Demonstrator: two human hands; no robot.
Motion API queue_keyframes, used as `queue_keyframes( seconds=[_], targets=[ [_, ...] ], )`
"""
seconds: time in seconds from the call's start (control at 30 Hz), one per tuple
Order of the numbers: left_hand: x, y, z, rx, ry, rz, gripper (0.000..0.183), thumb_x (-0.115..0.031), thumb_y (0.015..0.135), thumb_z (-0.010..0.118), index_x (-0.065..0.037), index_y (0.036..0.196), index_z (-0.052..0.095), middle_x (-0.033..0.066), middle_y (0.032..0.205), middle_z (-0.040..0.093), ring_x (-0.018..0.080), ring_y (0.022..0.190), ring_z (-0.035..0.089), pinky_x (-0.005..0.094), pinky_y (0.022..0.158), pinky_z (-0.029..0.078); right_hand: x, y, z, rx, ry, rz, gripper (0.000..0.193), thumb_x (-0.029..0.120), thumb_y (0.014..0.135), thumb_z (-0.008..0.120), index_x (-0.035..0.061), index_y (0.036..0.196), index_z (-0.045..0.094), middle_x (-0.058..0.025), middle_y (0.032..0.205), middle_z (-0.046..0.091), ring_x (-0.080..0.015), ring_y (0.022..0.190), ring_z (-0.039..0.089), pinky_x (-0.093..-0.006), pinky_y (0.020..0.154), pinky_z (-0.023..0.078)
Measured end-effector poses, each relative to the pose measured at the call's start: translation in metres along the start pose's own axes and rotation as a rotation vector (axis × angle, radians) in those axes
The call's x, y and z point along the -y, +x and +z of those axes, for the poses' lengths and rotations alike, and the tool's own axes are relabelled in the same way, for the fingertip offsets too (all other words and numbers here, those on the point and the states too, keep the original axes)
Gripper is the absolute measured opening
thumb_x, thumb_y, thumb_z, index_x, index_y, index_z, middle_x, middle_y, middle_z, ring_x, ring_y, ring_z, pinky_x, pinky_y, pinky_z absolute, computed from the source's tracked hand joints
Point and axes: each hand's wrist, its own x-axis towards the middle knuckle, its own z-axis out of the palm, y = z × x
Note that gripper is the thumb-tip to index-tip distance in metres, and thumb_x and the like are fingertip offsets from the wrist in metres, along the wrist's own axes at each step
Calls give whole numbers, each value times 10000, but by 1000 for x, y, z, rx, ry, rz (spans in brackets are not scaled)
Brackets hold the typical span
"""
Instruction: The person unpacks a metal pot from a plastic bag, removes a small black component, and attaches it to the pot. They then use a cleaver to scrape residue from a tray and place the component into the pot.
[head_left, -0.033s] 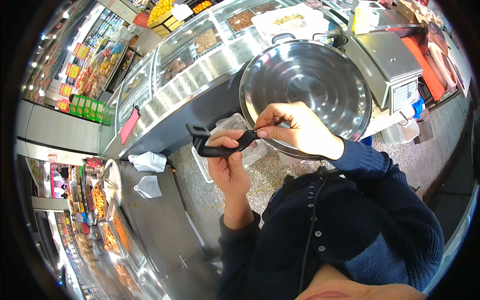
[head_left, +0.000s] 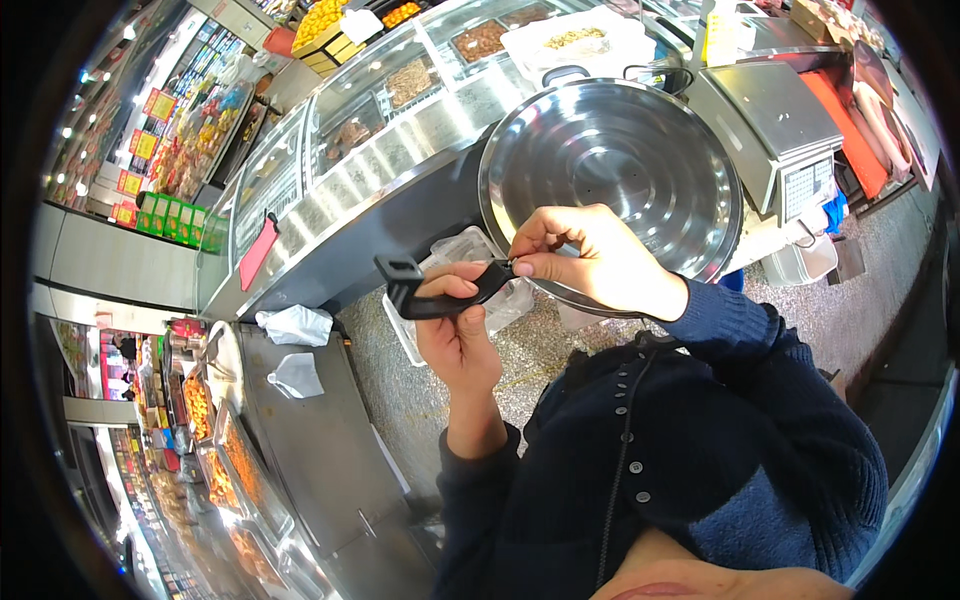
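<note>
My left hand [head_left: 462,340] is closed around a black curved handle [head_left: 422,306] with an open loop at its far left end. At the opposite end, the thumb and forefinger of my right hand [head_left: 605,265] pinch its narrow tip. Something small and shiny shows between those fingertips, too small to make out. Just beyond my right hand is a large round steel pan [head_left: 690,150], its polished inside showing and a small dark mark near its middle. Part of its near rim is hidden behind my right hand and wrist.
A glass display case [head_left: 375,165] with food trays runs along the far side. A metal scale [head_left: 770,110] stands right of the pan. Below my hands sits a clear plastic container [head_left: 405,335]. On the left, a grey cabinet [head_left: 310,450] bears crumpled white bags [head_left: 295,325].
The looped end of the black handle has tipped slightly. Both hands keep their grip in nearly the same place.
</note>
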Motion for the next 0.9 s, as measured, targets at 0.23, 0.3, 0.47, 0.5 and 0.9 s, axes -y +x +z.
queue_keyframes(
  seconds=[0.23, 0.3, 0.47, 0.5, 0.9],
  targets=[
    [-9, -11, -34, -49, 23, 30, 360, -326, 885, 589, -5, 937, 435, 159, 944, 531, 207, 816, 576, 309, 671, 531, 6, -2, 46, -44, -235, -110, 98, 27, 796, 641, 8, 851, 561, -60, 748, 593, -164, 656, 553, -278, 611, 434],
    [-16, -14, -48, -50, -108, -75, 395, -350, 879, 589, 5, 951, 432, 147, 929, 529, 199, 791, 576, 303, 646, 529, 6, -3, 60, -13, -281, -201, 106, 20, 792, 632, 3, 852, 547, -92, 788, 575, -226, 679, 559, -312, 615, 441],
    [-34, -25, -83, -43, -414, -276, 369, -318, 885, 589, 11, 978, 453, 154, 923, 556, 216, 758, 608, 313, 652, 536, 5, -6, 91, 101, -330, -335, 119, 24, 785, 636, -10, 865, 555, -114, 822, 562, -258, 718, 553, -339, 631, 443],
    [-38, -30, -89, -56, -459, -317, 361, -310, 883, 597, 11, 977, 460, 159, 920, 571, 227, 759, 622, 321, 650, 545, 6, -7, 96, 121, -345, -332, 125, 28, 784, 639, -11, 871, 558, -114, 821, 562, -263, 721, 553, -342, 635, 443],
    [-159, -127, -139, 216, 648, -386, 239, -71, 759, 652, -32, 967, 540, 117, 877, 538, 320, 771, 585, 386, 645, 480, -47, -27, 179, 1287, 104, 535, 276, 231, 964, 411, 26, 1064, 567, -36, 775, 575, -140, 720, 541, -285, 656, 427]
  ],
)
